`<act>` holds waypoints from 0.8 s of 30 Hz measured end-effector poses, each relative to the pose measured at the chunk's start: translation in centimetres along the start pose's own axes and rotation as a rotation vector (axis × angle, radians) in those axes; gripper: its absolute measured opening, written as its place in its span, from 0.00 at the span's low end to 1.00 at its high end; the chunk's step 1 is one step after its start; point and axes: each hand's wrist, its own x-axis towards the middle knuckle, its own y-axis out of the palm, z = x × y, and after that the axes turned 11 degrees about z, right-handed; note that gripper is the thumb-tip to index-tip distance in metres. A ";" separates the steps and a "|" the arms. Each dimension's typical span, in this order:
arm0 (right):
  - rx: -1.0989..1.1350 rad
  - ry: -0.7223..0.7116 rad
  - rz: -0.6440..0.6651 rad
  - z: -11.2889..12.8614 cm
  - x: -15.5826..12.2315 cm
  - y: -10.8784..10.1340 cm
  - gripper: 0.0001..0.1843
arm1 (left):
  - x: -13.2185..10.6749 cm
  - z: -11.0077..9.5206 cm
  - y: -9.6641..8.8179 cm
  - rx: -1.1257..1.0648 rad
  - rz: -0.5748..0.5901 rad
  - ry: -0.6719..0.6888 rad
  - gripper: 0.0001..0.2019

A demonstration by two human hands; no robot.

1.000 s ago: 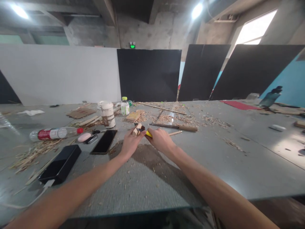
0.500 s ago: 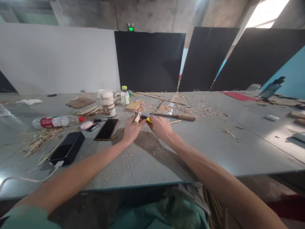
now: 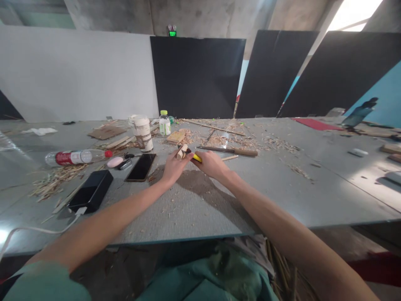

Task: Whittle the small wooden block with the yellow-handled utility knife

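Note:
My left hand [image 3: 174,168] is closed around a small pale piece of wood [image 3: 181,151], whose end sticks up above the fingers. In my right hand [image 3: 211,164] is a yellow and black utility knife [image 3: 197,157], its dark front end against or close by the wood. The blade itself is too small to make out. Both hands meet just above the grey table [image 3: 175,213]. Behind my right hand lies a long file-like tool with a brown handle [image 3: 246,152], and a thin wooden strip [image 3: 229,158] rests beside it.
Left of my hands are a phone [image 3: 140,167], a black power bank [image 3: 90,190] with a white cable, a fallen bottle [image 3: 77,157] and a paper cup [image 3: 143,133]. An upright bottle [image 3: 164,123] and scattered wood shavings [image 3: 216,138] lie farther back.
The wood in my left hand has turned slightly, and the knife's dark front end sits a little differently against it. Both hands keep their grip; the view has shifted slightly.

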 end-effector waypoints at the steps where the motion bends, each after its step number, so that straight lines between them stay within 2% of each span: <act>1: -0.017 0.034 -0.010 0.2 -0.1 0.0 0.17 | 0.0 -0.2 0.0 0.017 -0.006 0.008 0.17; 7: -0.076 0.130 -0.026 1.5 -0.7 0.2 0.17 | 0.0 -0.3 -0.2 0.072 -0.032 0.007 0.17; 12: -0.056 0.197 -0.005 1.4 -0.8 0.1 0.19 | -0.3 -0.5 0.1 0.088 -0.050 0.049 0.13; 14: -0.033 0.206 0.002 1.2 -0.6 0.1 0.18 | -0.4 -0.7 0.3 0.056 -0.045 0.026 0.13; 19: 0.045 0.062 0.011 0.8 0.0 0.2 0.15 | -0.3 -0.6 0.3 -0.058 -0.032 -0.081 0.15; 21: 0.057 0.006 0.017 0.6 0.1 0.1 0.15 | -0.2 -0.5 0.2 -0.058 -0.022 -0.078 0.15; 24: 0.060 -0.008 0.025 0.4 0.2 -0.1 0.16 | -0.1 -0.4 0.1 -0.008 0.000 -0.019 0.13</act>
